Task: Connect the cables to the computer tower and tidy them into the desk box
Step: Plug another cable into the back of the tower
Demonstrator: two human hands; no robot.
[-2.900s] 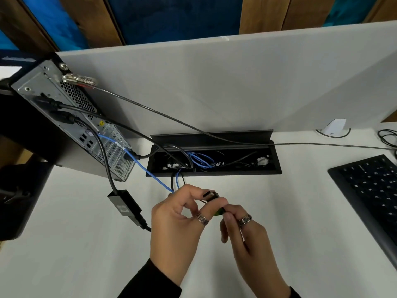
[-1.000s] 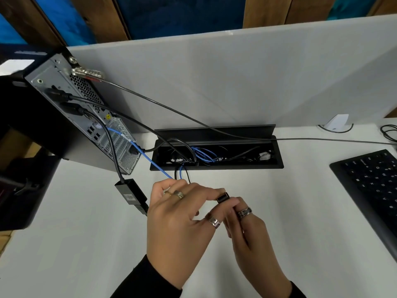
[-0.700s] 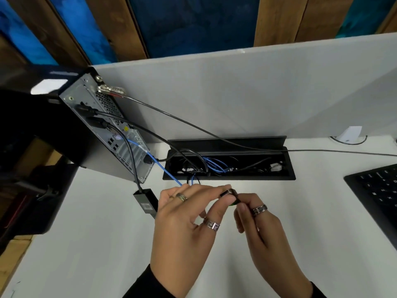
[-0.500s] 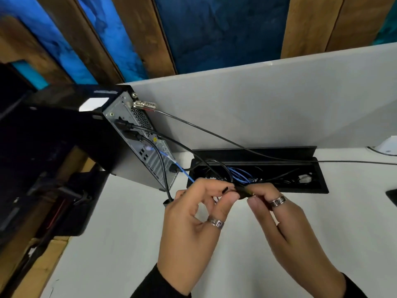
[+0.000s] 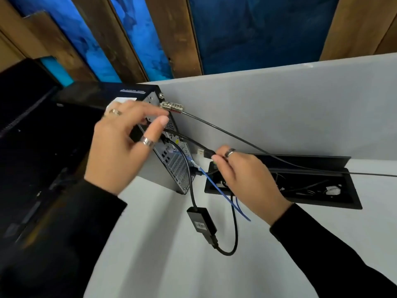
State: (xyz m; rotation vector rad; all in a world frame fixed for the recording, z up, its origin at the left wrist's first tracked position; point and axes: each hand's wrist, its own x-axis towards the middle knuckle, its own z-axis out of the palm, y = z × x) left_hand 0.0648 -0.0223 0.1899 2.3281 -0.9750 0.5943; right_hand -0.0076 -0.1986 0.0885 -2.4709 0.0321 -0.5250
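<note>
Your right hand (image 5: 242,181) pinches a black plug (image 5: 208,154) between thumb and forefinger, its metal end pointing left toward the rear panel of the computer tower (image 5: 169,160) but not yet touching it; the remaining fingers are curled under. Your left hand (image 5: 122,147) is raised in front of the tower's upper rear corner with the fingers loosely spread and partly bent; the frame is blurred there, and it cannot be told whether the fingertips touch the case or hold anything. The tower stands at the left rear of the white desk (image 5: 163,265), its back panel facing right. Already seated in that panel are a black cable (image 5: 189,179) that runs down to a small black adapter (image 5: 202,222) lying on the desk, and a blue cable (image 5: 223,194) that passes under your right wrist. A silver lock (image 5: 171,106) sits at the tower's top rear corner, and its grey cable (image 5: 236,136) runs right across the partition (image 5: 279,108). The desk box (image 5: 352,203) is recessed in the desk just right of the tower, lid raised, with loose dark cables and a white connector (image 5: 333,189) inside. Your right hand hovers over its left end.
</note>
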